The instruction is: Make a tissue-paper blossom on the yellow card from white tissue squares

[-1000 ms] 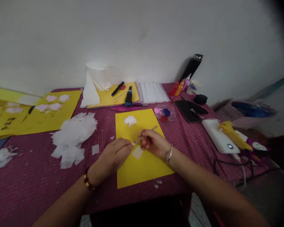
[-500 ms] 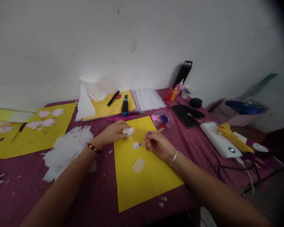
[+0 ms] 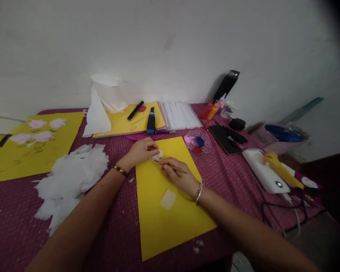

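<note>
My left hand point(image 3: 144, 150) is at the top of a yellow sheet point(image 3: 158, 226), its fingers closed at a small crumpled white paper flower point(image 3: 159, 155) and partly covering it. Held in my right hand point(image 3: 183, 180) is a thin paintbrush point(image 3: 179, 169) with a wooden handle. Its tip points left and meets the lower edge of the flower, close to my left fingertips. Lower on the yellow sheet lies a flat square of thin white paper point(image 3: 168, 199). A loose heap of similar white paper pieces point(image 3: 73, 172) lies left of the sheet.
A palette with paint point(image 3: 206, 142) sits right of the sheet, near a dark phone point(image 3: 222, 139). Behind are a cutter point(image 3: 151, 122), a marker point(image 3: 135, 110), white strips point(image 3: 181, 116) and paint bottles point(image 3: 212, 110). A white power bank point(image 3: 262, 172) lies far right; a flower-decorated sheet point(image 3: 45, 158) lies left.
My right hand has moved left and up, bringing the brush tip with its white paper piece to the flower. My left fingers now reach over the flower. The view has shifted slightly.
</note>
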Demonstrator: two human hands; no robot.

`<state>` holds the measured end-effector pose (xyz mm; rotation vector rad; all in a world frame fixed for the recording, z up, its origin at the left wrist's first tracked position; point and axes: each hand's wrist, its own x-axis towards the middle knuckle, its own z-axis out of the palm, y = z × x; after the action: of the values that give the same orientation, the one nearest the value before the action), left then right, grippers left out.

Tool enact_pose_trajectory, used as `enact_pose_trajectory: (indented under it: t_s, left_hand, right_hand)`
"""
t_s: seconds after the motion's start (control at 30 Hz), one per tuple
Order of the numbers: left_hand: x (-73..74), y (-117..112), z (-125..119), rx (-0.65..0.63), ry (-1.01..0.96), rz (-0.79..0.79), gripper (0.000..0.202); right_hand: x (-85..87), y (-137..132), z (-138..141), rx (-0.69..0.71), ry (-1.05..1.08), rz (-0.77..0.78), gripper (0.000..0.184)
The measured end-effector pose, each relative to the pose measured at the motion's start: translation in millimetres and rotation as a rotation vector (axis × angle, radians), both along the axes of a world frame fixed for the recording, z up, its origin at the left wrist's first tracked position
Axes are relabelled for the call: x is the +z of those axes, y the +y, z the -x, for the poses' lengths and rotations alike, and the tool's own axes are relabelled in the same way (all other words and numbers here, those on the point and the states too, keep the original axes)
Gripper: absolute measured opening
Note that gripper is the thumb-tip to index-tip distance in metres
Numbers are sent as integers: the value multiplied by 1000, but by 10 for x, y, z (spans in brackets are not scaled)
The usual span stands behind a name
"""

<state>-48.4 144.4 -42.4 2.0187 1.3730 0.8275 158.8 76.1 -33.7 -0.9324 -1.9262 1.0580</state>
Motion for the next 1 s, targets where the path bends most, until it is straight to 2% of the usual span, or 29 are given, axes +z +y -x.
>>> enact_pose_trajectory:
  t_s: [0.1,0.23,0.33,0.47,0.6,0.77,0.87,0.93,1.0]
  left_hand:
    - [-21,0,3,-6,13,-18,14]
    - [-18,8,2,2,12,-26,9]
    - [17,13,9,-9,-14,16,9]
    - [62,25,36,-24,-62,106,10]
    - [50,52,54,-49,-89,115,11]
    - [27,70,63,-54,-98,111,10]
    - [45,50,61,-48,-105,112,11]
    - [63,37,48,-47,-110,115,12]
    - [87,37,28,-49,-123,136,15]
  right_hand:
    - [-39,22,8,20,-45,-96,21]
    - [-72,29,16,37,-61,-152,21]
    - [-54,12,27,70,-118,-214,23]
    - [11,-34,58,102,-327,-342,26]
    - [51,-85,110,141,-604,-487,26]
    - [76,-107,188,172,-769,-539,26]
    - [135,-118,149,155,-661,-465,24]
    - [187,-129,52,135,-431,-362,25]
    - [229,-129,-84,105,-168,-179,26]
